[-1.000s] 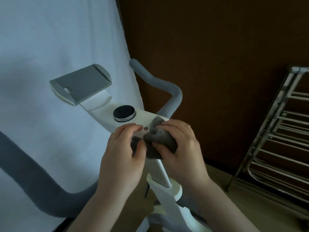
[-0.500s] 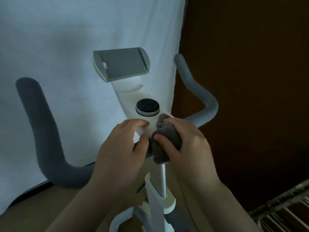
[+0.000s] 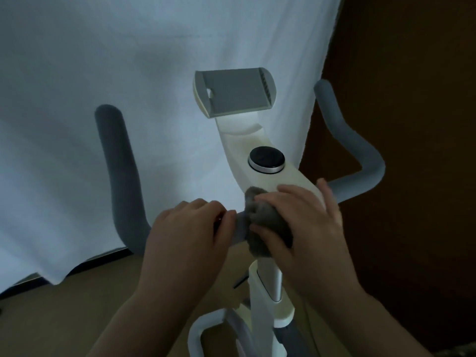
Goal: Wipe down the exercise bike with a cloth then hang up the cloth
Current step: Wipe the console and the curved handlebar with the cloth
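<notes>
The white exercise bike (image 3: 257,140) stands in front of me, with a grey tablet holder (image 3: 233,92), a black round knob (image 3: 266,158) and grey foam handlebars (image 3: 121,171). A bunched grey cloth (image 3: 257,228) lies against the handlebar stem just below the knob. My right hand (image 3: 304,222) holds the cloth there, fingers curled over it. Beside the cloth, my left hand (image 3: 190,228) grips the grey bar to the left of the stem. The cloth's far side is hidden under my right hand.
A white sheet (image 3: 128,60) hangs behind the bike. A dark brown wall (image 3: 412,73) is on the right. The bike's white frame (image 3: 265,305) drops toward a tan floor (image 3: 64,318) below.
The view has swung left, so the bike now sits further right and the drying rack is out of sight. My left hand has shifted left, off the cloth and onto the bar.
</notes>
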